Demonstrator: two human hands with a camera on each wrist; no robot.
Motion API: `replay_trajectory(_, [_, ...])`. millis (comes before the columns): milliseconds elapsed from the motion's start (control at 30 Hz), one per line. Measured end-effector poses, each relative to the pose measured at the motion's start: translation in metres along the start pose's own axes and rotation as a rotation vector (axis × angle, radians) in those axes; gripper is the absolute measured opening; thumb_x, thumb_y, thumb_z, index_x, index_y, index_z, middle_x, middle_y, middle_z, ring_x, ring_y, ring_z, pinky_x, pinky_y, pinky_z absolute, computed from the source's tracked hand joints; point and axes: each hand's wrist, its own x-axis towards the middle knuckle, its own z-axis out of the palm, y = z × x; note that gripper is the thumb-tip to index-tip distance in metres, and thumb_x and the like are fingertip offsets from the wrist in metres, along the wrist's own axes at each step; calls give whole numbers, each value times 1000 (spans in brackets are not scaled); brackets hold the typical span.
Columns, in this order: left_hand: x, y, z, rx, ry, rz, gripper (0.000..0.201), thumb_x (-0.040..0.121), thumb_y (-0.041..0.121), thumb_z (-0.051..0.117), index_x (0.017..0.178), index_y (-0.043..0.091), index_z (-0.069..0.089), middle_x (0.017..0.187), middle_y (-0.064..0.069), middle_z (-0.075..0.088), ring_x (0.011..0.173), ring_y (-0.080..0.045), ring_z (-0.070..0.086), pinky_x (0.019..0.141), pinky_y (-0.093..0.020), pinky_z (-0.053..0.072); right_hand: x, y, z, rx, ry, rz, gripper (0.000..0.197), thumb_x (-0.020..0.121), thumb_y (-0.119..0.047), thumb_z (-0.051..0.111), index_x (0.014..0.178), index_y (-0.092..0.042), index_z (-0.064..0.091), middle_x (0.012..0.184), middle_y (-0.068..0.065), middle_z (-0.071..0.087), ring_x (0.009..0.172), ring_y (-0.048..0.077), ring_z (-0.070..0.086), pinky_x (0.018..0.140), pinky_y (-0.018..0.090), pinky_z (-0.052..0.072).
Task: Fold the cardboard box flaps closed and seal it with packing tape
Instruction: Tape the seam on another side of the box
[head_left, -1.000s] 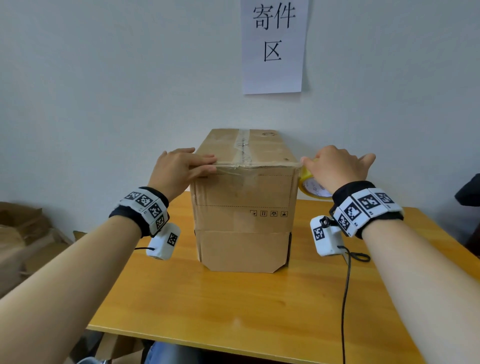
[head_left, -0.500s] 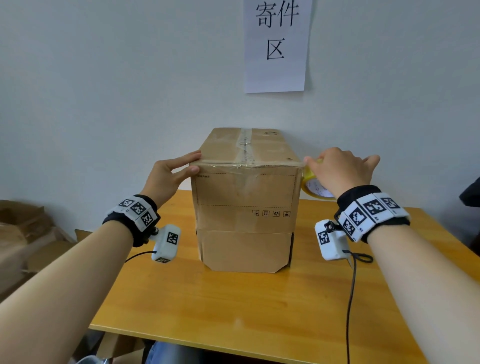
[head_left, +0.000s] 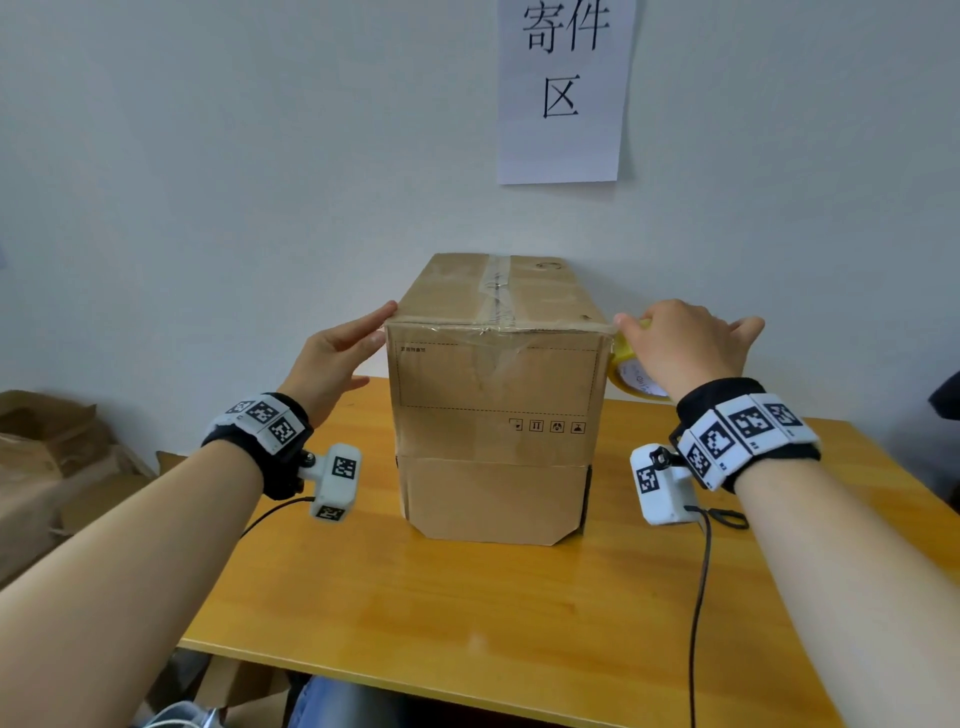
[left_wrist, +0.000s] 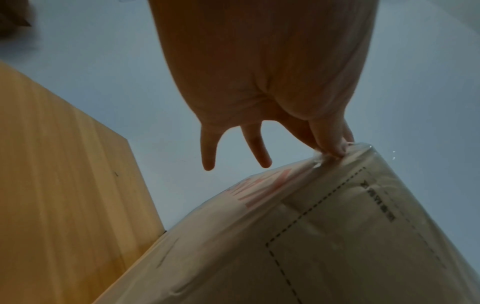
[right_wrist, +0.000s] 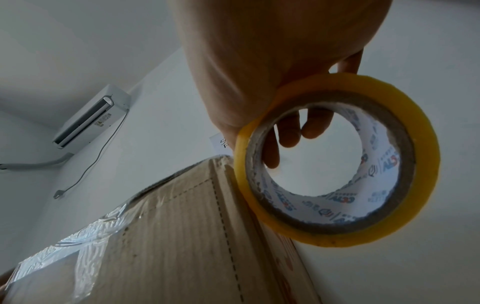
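The left hand (head_left: 332, 358), fingers straight, is pressing glossy tape onto the corrugated cardboard box (head_left: 496, 410) at nine o'clock; the right hand (head_left: 680, 348) is gripping a round yellow tape roll (right_wrist: 337, 162) at three o'clock.

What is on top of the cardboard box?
On the cardboard box, clear tape crosses the closed top, and another strip runs along its front edge. The box's inside is hidden.

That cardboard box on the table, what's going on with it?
A person is taping it shut. The cardboard box stands on the wooden table with its flaps closed and a strip of clear tape down the top seam. The left hand presses a tape end onto the upper left corner. The right hand holds the yellow tape roll against the upper right corner, with tape running along the front top edge.
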Motion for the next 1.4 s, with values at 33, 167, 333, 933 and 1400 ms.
replay_trajectory(33, [2, 0, 0, 0, 22, 4, 35, 95, 32, 64, 130, 36, 64, 131, 21, 62, 132, -5, 48, 104, -56, 43, 0, 0, 0, -1, 2, 0, 59, 101, -52, 35, 61, -15, 57, 60, 2, 54, 58, 20, 43, 85, 45, 27])
replay_trajectory(167, [7, 4, 2, -4, 119, 28, 27, 92, 29, 69, 119, 30, 72, 122, 16, 69, 125, -8, 56, 100, -52, 49, 0, -1, 1, -6, 3, -3, 58, 101, -52, 34, 63, -15, 57, 61, 1, 54, 59, 18, 42, 87, 46, 28])
replay_trajectory(333, [12, 4, 8, 3, 229, 39, 17, 89, 28, 73, 106, 30, 77, 110, 14, 74, 116, -10, 61, 96, -47, 53, 0, 0, 4, -11, 15, -11, 58, 102, -51, 33, 65, -16, 60, 63, 1, 55, 59, 17, 42, 84, 45, 25])
replay_trajectory(933, [18, 70, 52, 364, 147, 381, 24, 95, 9, 55, 98, 21, 76, 94, 12, 75, 95, 6, 65, 89, -10, 46, 0, -1, 0, -29, -25, -22, 58, 102, -52, 32, 69, -16, 64, 62, 1, 57, 60, 17, 44, 81, 43, 22])
replay_trajectory(1400, [16, 88, 131, 910, -254, 422, 29, 86, 45, 67, 111, 31, 75, 103, 10, 74, 97, -9, 65, 81, -29, 51, -11, -35, -10, 154, -168, -261, 57, 103, -54, 26, 69, -21, 56, 62, -3, 58, 76, 21, 57, 81, 43, 24])
